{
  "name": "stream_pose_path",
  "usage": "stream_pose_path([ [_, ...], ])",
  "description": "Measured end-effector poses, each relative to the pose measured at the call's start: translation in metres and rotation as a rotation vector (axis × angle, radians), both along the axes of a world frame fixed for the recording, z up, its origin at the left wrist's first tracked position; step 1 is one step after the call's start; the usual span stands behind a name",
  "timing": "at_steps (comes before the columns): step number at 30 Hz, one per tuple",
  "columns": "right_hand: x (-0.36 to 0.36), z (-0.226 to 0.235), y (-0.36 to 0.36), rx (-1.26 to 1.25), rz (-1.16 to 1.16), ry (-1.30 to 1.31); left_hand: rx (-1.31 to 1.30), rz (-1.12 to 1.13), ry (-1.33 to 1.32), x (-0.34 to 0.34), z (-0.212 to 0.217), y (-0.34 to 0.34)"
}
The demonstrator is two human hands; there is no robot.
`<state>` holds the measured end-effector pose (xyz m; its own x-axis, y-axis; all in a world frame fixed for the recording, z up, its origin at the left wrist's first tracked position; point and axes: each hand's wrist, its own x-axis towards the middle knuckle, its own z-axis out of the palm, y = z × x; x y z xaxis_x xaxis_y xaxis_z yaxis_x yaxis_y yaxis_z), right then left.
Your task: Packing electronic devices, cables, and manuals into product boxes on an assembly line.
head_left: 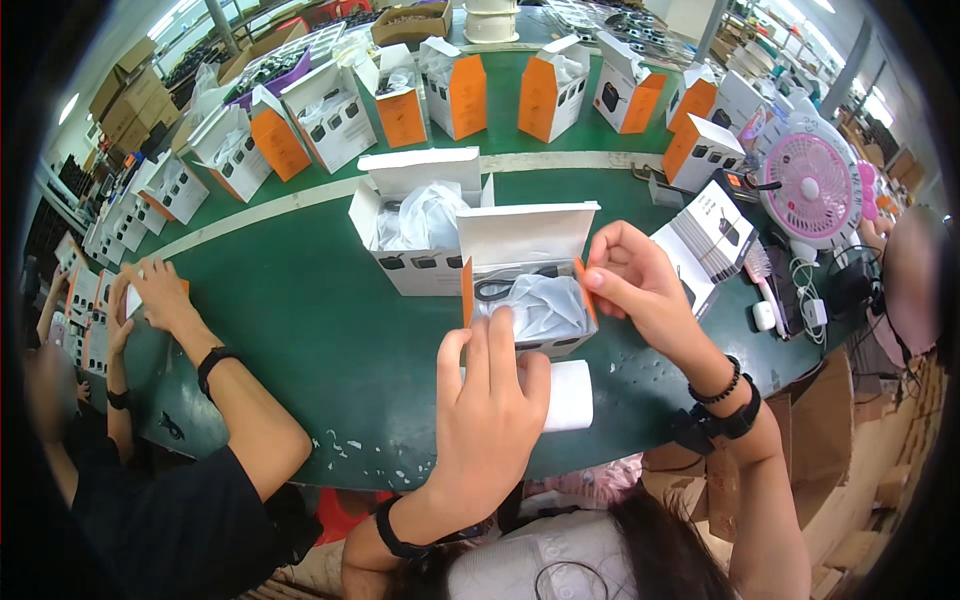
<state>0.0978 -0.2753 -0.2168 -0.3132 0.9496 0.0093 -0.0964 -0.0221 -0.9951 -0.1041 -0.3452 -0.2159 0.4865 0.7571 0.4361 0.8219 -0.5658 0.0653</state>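
In front of me stands an open small carton point(560, 346) with orange side flaps and its white lid raised. Inside it lie a coiled black cable point(494, 288) and a crumpled translucent plastic bag point(550, 305). My left hand point(490, 410) grips its near wall, fingertips reaching over the edge onto the bag. At the right side, my right hand point(640, 285) pinches the orange flap between thumb and fingers. A smooth white item point(570, 395) lies partly hidden below the carton. Just behind stands another open white carton point(420, 275) with a bagged content.
Several open orange and white cartons point(455, 97) line the table's far side. To the right are a stack of printed leaflets point(712, 230), a pink fan point(812, 185), a hairbrush point(762, 275) and cables. At left, a co-worker's hand point(165, 295) handles a box.
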Motion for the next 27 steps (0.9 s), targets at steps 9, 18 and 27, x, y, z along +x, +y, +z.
stream_pose_path([
  [9, -0.016, -0.020, 0.013, 0.211, -0.093, 0.059, 0.133, -0.026, -0.647, -0.038, 0.005, -0.001],
  [18, 0.006, -0.013, 0.021, 0.564, 0.202, -0.213, -0.102, -0.246, -0.328, -0.024, -0.013, 0.005],
  [27, -0.003, -0.005, 0.009, 0.663, 0.206, -0.312, -0.066, -0.249, -0.251, -0.039, -0.017, -0.003],
])
